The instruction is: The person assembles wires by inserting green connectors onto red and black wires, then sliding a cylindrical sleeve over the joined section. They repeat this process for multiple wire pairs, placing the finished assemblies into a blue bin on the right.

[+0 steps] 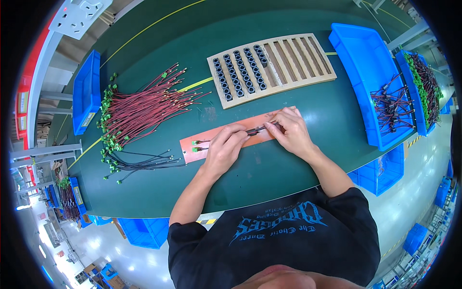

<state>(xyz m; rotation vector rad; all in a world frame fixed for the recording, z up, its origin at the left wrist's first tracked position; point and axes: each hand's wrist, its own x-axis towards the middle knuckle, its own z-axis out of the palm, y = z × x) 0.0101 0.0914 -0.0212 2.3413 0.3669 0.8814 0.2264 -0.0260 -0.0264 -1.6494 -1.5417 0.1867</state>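
Note:
Both my hands are over a copper-coloured board [257, 120] on the green table. My left hand [224, 149] is closed around thin cables, whose green connectors [196, 149] stick out on its left side. Beyond its fingertips the cables run into a dark stretch [255, 130] between the two hands. My right hand [293, 134] pinches the other end of that stretch between thumb and fingers. Its fingers cover the cable tips, so how the ends are joined cannot be seen.
Left of the board lie many red-and-black cables [144, 113] and a smaller black bunch [139, 161]. Behind it stands a slotted wooden rack [284, 96] partly filled with black rings. A blue bin [356, 53] at right holds cable assemblies; another blue bin [86, 91] stands far left.

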